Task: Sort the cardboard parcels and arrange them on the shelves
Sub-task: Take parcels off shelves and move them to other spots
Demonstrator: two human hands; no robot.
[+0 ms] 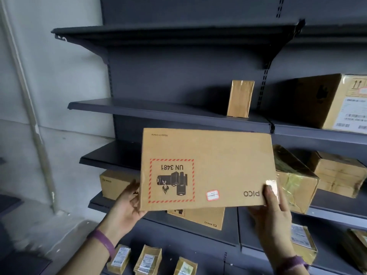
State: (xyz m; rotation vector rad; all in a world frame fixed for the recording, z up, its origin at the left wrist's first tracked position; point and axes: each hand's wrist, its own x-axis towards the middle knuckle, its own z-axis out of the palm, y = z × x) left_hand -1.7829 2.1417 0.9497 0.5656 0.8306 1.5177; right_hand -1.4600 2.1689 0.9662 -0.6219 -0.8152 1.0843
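I hold a flat brown cardboard parcel [218, 161] in front of the dark grey shelves, upside down, with a red-bordered UN 3481 battery mark and the word PICO on its face. My left hand [127, 207] grips its lower left corner. My right hand [273, 211] grips its lower right corner, thumb on the front face. Behind it, two similar PICO parcels [115, 183] [200, 217] sit on a lower shelf [95, 203], partly hidden. A small taped parcel [240, 98] stands upright on the upper middle shelf [139, 110].
A big labelled box [325, 100] fills the right of the upper shelf. Tape-wrapped parcels [294, 181] [337, 173] lie on the right middle shelf. Several small labelled packets [148, 261] stand on the bottom shelf. The top shelf [158, 32] holds nothing. A grey wall lies to the left.
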